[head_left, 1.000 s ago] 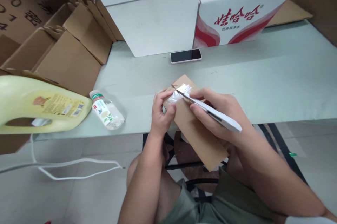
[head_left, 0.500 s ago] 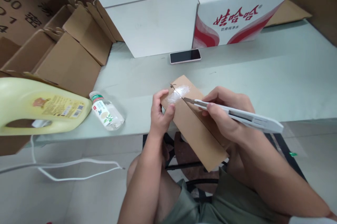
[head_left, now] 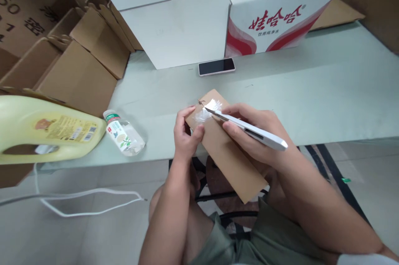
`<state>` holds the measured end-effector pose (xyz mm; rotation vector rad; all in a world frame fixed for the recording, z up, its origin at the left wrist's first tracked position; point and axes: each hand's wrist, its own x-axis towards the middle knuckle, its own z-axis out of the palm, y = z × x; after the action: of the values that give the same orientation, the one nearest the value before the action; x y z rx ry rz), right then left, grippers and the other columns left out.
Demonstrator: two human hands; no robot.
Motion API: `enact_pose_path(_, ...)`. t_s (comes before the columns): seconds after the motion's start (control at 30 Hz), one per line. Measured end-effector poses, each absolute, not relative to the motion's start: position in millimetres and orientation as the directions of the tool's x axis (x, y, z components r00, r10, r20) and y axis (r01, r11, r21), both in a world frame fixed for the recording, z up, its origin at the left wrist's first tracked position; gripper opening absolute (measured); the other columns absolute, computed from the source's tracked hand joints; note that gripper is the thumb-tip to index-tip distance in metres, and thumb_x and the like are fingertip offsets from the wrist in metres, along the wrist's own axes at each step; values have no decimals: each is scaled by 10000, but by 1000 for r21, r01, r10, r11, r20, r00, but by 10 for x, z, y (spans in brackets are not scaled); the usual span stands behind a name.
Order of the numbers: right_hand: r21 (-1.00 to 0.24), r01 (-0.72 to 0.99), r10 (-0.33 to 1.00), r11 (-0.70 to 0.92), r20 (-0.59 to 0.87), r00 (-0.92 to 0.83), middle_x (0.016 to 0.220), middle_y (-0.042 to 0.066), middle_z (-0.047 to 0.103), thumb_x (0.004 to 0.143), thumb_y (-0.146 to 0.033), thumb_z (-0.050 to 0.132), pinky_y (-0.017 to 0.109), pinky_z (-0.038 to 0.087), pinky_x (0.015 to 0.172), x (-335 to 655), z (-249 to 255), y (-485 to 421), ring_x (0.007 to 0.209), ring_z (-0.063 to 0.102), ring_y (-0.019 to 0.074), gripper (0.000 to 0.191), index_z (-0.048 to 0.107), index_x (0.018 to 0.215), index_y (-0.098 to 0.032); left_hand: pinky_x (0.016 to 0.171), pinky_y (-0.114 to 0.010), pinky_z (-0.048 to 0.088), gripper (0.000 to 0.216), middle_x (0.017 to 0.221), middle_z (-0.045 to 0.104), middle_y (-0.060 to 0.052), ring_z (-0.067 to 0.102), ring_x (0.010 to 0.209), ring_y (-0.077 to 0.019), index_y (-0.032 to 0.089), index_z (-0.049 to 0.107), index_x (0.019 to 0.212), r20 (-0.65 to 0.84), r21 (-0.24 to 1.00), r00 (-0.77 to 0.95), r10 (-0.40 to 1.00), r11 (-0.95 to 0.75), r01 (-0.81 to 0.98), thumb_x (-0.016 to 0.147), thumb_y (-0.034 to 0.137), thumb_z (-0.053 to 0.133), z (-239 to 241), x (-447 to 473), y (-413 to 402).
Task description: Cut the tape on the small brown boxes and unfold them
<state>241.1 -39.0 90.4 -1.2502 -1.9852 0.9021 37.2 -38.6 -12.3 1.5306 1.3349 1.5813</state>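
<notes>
A flat brown cardboard box (head_left: 232,159) tilts over the table's front edge, above my lap. My left hand (head_left: 187,132) grips its left side near the far end, thumb on top. Crinkled clear tape (head_left: 204,113) covers part of that end, with a small dark string-like bit (head_left: 201,102) beside it. My right hand (head_left: 249,132) is closed around a white utility knife (head_left: 254,132). The knife's blade points left, its tip at the tape. Some of the box's right side is hidden behind my right hand.
A black phone (head_left: 216,67) lies on the pale green table (head_left: 296,90) before white cartons (head_left: 177,28). To the left are a clear bottle (head_left: 124,133), a yellow jug (head_left: 46,128) and open cardboard boxes (head_left: 79,74). A white cable (head_left: 93,214) hangs below.
The knife's tip has moved left and away from me along the tape, from its near end towards the far end. My left hand keeps its grip on the box.
</notes>
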Motion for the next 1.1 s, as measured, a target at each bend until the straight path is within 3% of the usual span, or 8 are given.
enact_pose_path(0.3, -901, 366, 967, 231, 172, -187, 596, 3, 657, 848, -304, 560, 300, 451, 524, 2468, 910, -461, 548, 606, 166, 153, 629, 731, -233, 942, -411, 538, 618, 1259, 640, -109, 642, 1159, -279, 255, 589, 1154, 363, 929, -222, 905, -332, 164, 749, 706, 713, -151, 372, -368)
enact_pose_path(0.43, -936, 132, 943, 327, 333, 21, 682, 30, 672, 900, -546, 541, 335, 457, 489, 2500, 823, -470, 532, 607, 185, 300, 618, 896, -257, 937, -390, 533, 544, 1255, 641, -108, 636, 1176, -273, 241, 633, 1057, 333, 943, -262, 906, -315, 109, 773, 701, 697, -162, 335, -355)
enact_pose_path(0.53, -905, 71, 881, 420, 425, 205, 574, -21, 555, 903, -728, 472, 321, 406, 437, 2564, 756, -404, 444, 530, 167, 461, 577, 948, -281, 937, -376, 537, 483, 1254, 651, -108, 647, 1171, -266, 224, 657, 980, 314, 949, -291, 904, -311, 59, 769, 652, 738, -138, 268, -358)
enact_pose_path(0.6, -878, 122, 828, 463, 478, 292, 535, -51, 482, 905, -695, 525, 315, 413, 461, 2643, 708, -315, 438, 504, 158, 405, 558, 914, -291, 898, -363, 556, 471, 1234, 670, -103, 682, 1095, -247, 228, 660, 985, 273, 957, -330, 904, -289, 2, 771, 639, 747, -122, 194, -363)
enact_pose_path(0.7, -859, 370, 839, 354, 467, 281, 667, -27, 592, 880, -473, 665, 331, 484, 590, 2790, 558, -124, 578, 599, 173, 229, 587, 975, -280, 891, -362, 567, 432, 1132, 716, -72, 713, 996, -213, 260, 669, 1058, 231, 958, -391, 891, -280, -70, 825, 622, 706, -118, 40, -356)
enact_pose_path(0.83, -703, 697, 970, 138, 239, 50, 985, 78, 730, 782, -263, 662, 399, 537, 752, 2955, 139, 152, 829, 692, 242, 432, 631, 1210, -215, 995, -376, 537, 355, 1094, 733, -30, 702, 1064, -200, 289, 691, 1051, 243, 911, -474, 846, -367, -187, 824, 557, 743, -119, -144, -311)
enact_pose_path(0.97, -547, 837, 1000, 24, 26, -11, 1149, 135, 739, 775, -189, 590, 471, 547, 877, 3018, -223, 301, 1004, 697, 313, 569, 616, 1343, -187, 993, -338, 537, 359, 1060, 736, -10, 694, 1068, -180, 270, 699, 994, 203, 884, -544, 814, -392, -256, 754, 506, 826, -85, -190, -277)
enact_pose_path(1.1, -555, 827, 986, 93, 166, 1, 1286, 191, 679, 834, -232, 535, 535, 466, 1061, 2970, -248, 294, 1208, 619, 360, 496, 673, 1302, -142, 930, -283, 551, 393, 1003, 737, 12, 699, 986, -152, 262, 705, 950, 157, 863, -561, 813, -389, -322, 660, 431, 908, -52, -150, -292)
